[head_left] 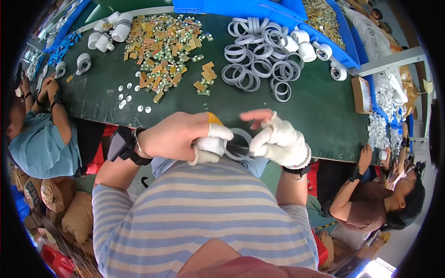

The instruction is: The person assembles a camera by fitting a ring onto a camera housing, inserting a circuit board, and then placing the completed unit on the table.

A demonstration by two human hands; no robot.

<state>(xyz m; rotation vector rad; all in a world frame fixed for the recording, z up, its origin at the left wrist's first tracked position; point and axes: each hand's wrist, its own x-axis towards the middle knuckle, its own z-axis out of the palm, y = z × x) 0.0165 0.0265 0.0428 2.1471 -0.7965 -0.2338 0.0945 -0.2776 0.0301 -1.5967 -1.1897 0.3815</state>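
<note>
green covers the counter [315, 106], with blue bins [259, 9] along its far edge. grey rings [255, 60] pile far right, gold-coloured tabs [162, 46] far left. at the near edge the left hand [178, 136] and gloved right hand [282, 141] each keep a narrow grip pinched on one grey ring [238, 144] between them.

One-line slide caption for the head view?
Left hand and gloved right hand hold a grey ring over a green table strewn with parts.
</note>
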